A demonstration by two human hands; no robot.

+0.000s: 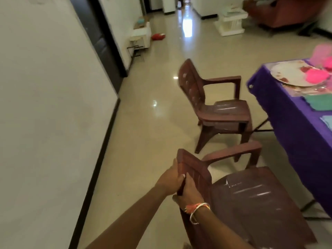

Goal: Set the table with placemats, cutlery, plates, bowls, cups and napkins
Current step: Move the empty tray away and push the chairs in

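Right hand [188,192], bangled wrist: fingers curled round the backrest edge of the near chair [251,198]. Left hand [169,178]: grips the same edge, touching the right. Table [280,112], purple cloth: right of both hands, long edge running away from me, right hand nearer. On it I log a plate [287,73], pink items [317,75] and what I judge to be green placemats [318,103]. Far chair [215,108]: beside the table, beyond.

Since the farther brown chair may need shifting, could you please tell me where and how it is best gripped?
Grip the top edge of its backrest from behind, the wall side: the farther chair stands upright facing the table, leaving that rim free for fingers. The left hand and right hand grip the near chair so.
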